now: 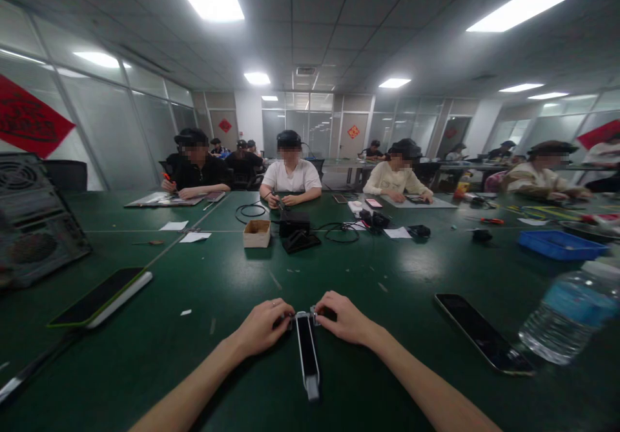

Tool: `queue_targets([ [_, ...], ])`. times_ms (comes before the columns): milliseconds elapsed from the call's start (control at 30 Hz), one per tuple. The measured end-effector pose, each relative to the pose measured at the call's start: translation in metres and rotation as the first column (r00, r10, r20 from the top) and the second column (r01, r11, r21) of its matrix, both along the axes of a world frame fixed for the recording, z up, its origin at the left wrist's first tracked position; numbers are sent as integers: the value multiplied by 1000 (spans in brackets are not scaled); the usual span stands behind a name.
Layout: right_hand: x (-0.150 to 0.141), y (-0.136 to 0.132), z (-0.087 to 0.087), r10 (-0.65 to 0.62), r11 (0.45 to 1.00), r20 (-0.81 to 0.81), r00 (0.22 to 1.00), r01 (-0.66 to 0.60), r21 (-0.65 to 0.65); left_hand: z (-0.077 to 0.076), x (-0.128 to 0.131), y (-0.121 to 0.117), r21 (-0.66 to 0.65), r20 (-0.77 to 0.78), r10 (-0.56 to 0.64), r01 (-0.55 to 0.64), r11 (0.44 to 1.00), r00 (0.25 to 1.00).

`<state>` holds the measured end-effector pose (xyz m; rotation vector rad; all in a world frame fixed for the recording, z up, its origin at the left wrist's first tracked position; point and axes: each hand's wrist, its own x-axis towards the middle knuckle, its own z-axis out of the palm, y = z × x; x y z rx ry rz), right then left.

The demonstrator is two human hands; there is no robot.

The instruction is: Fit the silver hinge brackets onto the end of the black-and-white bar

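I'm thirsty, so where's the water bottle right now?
In the head view, the plastic water bottle is at the lower right, just right of a black smartphone, which lies beyond the person's right hand.

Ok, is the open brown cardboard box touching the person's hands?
No, the box sits beyond the left hand and right hand on the table.

A slim rectangular device lies flat on the green bench close to its near edge, long axis pointing away. Its black face sits in a pale grey casing, with a small metal fitting at the far end.
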<state>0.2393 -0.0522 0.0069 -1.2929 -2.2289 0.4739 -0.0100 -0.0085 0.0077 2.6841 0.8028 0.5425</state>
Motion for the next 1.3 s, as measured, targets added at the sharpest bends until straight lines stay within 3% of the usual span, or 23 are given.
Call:
queue_targets([
  [767,-2,-4,7,-15,1000,3,1000,15,-20,5,-1,-3,-35,-44,16,-17,999,999],
  [1300,-1,-1,3,-13,1000,23,1000,12,3,6,-1,-3,-30,-53,16,-18,999,998],
])
